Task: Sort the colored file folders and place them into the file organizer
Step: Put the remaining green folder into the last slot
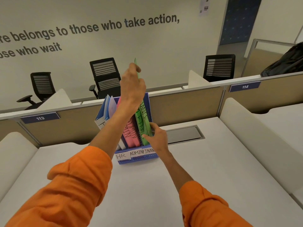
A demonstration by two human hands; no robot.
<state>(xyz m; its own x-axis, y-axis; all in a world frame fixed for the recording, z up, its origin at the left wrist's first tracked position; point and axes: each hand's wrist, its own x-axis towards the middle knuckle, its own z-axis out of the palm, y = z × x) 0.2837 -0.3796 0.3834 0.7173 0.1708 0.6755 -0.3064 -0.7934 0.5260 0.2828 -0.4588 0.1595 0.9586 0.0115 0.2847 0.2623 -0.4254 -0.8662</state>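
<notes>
A blue file organizer [138,158] stands on the desk, its front labelled HR, ADMIN and FINANCE. Blue folders [105,110] lean in the left slot and pink folders [131,135] fill the middle one. Green folders [144,126] stand in the right slot. My left hand [132,86] is raised above the organizer and pinches the top edge of a tall green folder [137,69] that stands on end in the right slot. My right hand [156,136] holds the lower edge of the green folders at the organizer's right side.
The organizer sits on a white desk [147,185] with a grey cable hatch [183,134] just to its right. Beige partitions numbered 113 [40,118] and 114 [245,86] close off the far edge. Black office chairs [105,76] stand beyond.
</notes>
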